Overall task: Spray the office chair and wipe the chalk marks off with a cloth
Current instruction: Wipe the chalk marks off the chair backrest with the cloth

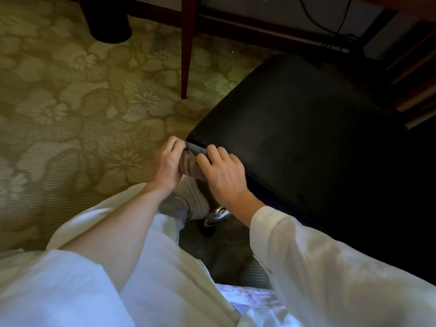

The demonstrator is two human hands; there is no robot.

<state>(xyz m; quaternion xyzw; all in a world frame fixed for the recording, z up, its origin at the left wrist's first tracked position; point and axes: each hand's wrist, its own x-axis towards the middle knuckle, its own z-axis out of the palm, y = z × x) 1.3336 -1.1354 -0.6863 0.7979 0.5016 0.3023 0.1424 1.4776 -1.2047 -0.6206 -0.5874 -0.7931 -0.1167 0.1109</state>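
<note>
— Grey cloth (191, 154), bunched up between both hands, is that right?
— Yes. The left hand (168, 162) grips it from the left with its fingers curled round the bundle. The right hand (225, 174) has its fingers bent over the top from the other side, and its thumb is hidden underneath.
— Where is the cloth against the chair?
— Right at the near left corner of the black chair (295, 128) seat, touching the edge. The right hand's knuckles lie over the seat's front rim.
— Any chalk on the seat?
— Too dark to tell. The seat is one black patch with a faint sheen.
— What's under the hands?
— A shiny metal arm of the chair base (218, 213) with a dark wheel (208, 230), just below the right wrist. Both arms wear white sleeves (330, 267), and the left one is pushed up the forearm.
— Farther out?
— Green carpet (70, 102) with a flower pattern covers the left side. A red-brown wooden table leg (187, 55) stands on it beyond the seat's corner. A round black bin (107, 22) sits further left, at the top.
</note>
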